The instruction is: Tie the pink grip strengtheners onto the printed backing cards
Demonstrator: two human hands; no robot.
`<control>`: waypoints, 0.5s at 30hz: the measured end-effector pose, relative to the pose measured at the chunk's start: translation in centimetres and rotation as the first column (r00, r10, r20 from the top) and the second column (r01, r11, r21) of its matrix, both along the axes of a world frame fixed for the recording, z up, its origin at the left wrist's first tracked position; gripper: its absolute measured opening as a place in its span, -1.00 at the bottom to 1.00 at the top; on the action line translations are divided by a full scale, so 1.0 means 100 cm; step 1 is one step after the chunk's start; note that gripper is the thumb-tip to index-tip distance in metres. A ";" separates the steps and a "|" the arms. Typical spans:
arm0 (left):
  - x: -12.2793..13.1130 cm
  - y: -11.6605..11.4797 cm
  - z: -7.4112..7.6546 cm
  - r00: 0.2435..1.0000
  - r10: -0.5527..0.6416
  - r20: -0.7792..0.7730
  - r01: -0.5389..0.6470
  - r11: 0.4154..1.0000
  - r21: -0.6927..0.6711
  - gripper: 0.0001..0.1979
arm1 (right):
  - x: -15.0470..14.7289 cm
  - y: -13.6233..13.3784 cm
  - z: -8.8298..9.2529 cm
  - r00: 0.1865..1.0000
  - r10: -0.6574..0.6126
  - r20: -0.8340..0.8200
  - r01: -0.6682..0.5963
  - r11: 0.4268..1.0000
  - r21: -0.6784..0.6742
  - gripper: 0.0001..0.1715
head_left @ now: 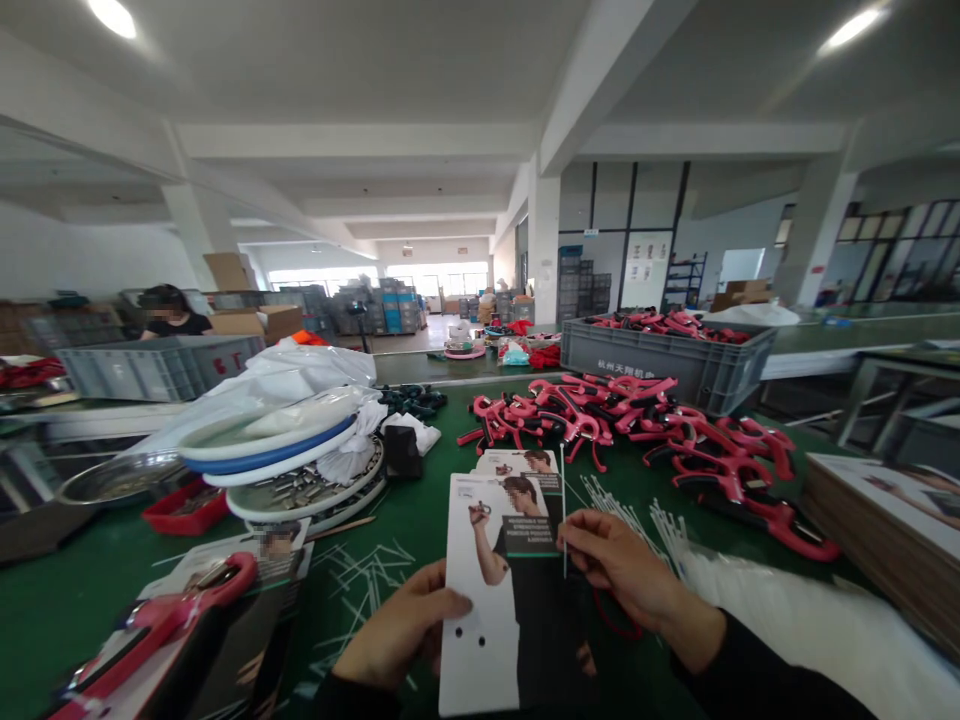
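My left hand (401,622) grips the left edge of a printed backing card (480,570), thumb on its front. The card stands upright, with a picture of a person using a hand gripper and two small holes low down. My right hand (626,570) pinches a white cable tie (564,490), held vertically beside the card's right edge. More backing cards (556,468) show behind it. Under the right hand, a red looped thing (622,622) is mostly hidden. At the lower left, a pink hand gripper (169,620) lies on more cards.
Pink hand grippers (570,410) are heaped beyond my hands, before a grey crate (660,365) of more. Loose cable ties (367,585) lie left; a bag of ties (795,620) and a card stack (885,530) lie right. Stacked round trays (270,450) stand left. A person (176,315) is behind.
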State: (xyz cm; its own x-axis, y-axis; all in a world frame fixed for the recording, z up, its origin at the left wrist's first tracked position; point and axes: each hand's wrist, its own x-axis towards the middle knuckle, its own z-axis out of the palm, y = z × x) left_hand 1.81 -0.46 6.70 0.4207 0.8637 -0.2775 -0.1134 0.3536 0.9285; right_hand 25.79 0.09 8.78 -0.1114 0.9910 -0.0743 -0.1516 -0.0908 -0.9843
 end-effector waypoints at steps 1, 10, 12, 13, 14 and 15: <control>-0.001 -0.002 0.000 1.000 -0.022 0.004 0.022 1.000 -0.001 -0.56 | -0.002 0.000 0.000 1.000 0.019 0.016 -0.019 1.000 0.003 -0.63; 0.023 -0.012 0.010 0.984 0.076 0.160 -0.072 0.997 -0.036 -0.63 | -0.022 -0.003 0.004 0.969 0.037 0.244 -0.062 0.993 0.098 -0.63; 0.024 -0.013 0.009 0.986 0.040 0.161 -0.036 0.999 -0.023 -0.68 | -0.024 -0.003 0.004 0.960 0.046 0.275 -0.086 0.987 0.137 -0.63; 0.025 -0.014 0.009 0.987 0.033 0.159 -0.029 0.999 -0.025 -0.72 | -0.025 -0.003 0.004 0.957 0.049 0.286 -0.099 0.982 0.162 -0.63; 0.025 -0.014 0.010 0.987 0.039 0.159 -0.034 0.999 -0.034 -0.75 | -0.026 -0.003 0.003 0.953 0.053 0.299 -0.113 0.976 0.188 -0.63; 0.026 -0.015 0.010 0.985 0.052 0.162 -0.046 0.998 -0.042 -0.78 | -0.027 -0.002 0.003 0.948 0.055 0.315 -0.127 0.969 0.213 -0.63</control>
State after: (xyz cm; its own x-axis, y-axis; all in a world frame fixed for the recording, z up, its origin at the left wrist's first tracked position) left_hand 4.37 -1.92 7.71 0.4205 0.8746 -0.2414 -0.2804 0.3783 0.8822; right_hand 23.12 -0.14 9.08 -0.2097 0.9719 0.1068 0.1567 0.1412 -0.9775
